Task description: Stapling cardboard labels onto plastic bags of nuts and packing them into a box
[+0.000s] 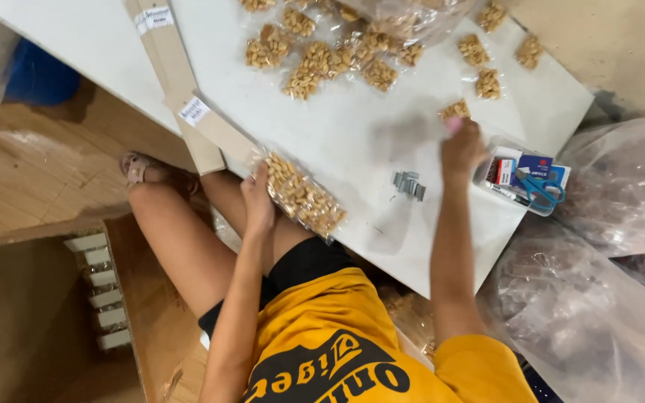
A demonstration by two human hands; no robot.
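- Left hand (257,201) presses down on a clear plastic packet of roasted peanuts (304,195), fingers spread over its near end, pinning rather than gripping it
- That packet lies slantwise at the near edge of the white counter (322,127), its lower end just over the rim
- Right hand (460,145) reaches out across the counter, fingers curled onto a small clear pouch of peanuts (455,110); the hand is blurred, so I cannot tell whether it has closed on the pouch or only touches it
- Between the two hands sits a little grey strip of metal staples (408,184), alone on the bare white surface
- Just right of the right hand, a clear plastic tray (550,207) holds blue-handled scissors (540,188) and small red and blue boxes
- Further up the counter, a scatter of more small peanut pouches (322,63), some touching, some apart
- Long flat cardboard strips with white labels (173,75) lie along the counter's left side
- Big clear plastic bags (621,186) bulge at the right, beyond the counter's edge
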